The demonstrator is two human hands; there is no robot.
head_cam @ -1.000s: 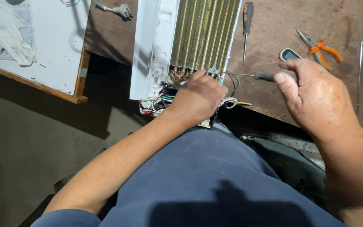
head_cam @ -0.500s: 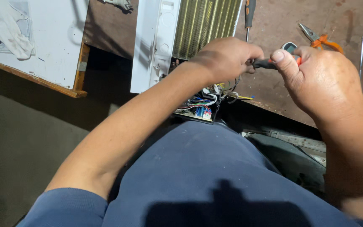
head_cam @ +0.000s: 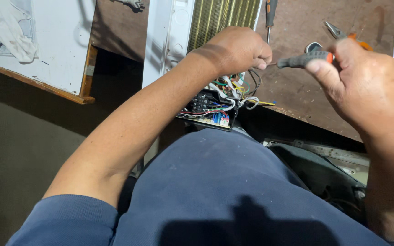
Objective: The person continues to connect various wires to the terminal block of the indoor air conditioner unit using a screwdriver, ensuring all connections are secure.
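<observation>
Screwdriver (head_cam: 304, 58) gripped by right hand (head_cam: 365, 86); left hand (head_cam: 238, 48) pinches its tip above coloured wiring (head_cam: 224, 98).

No packages, labels, signs or screens can be seen here (only tools, wires and bare surfaces).

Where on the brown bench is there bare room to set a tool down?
Bare bench lies below the screwdriver in the right hand. Crowded: wires under the left hand, pliers up top.
</observation>
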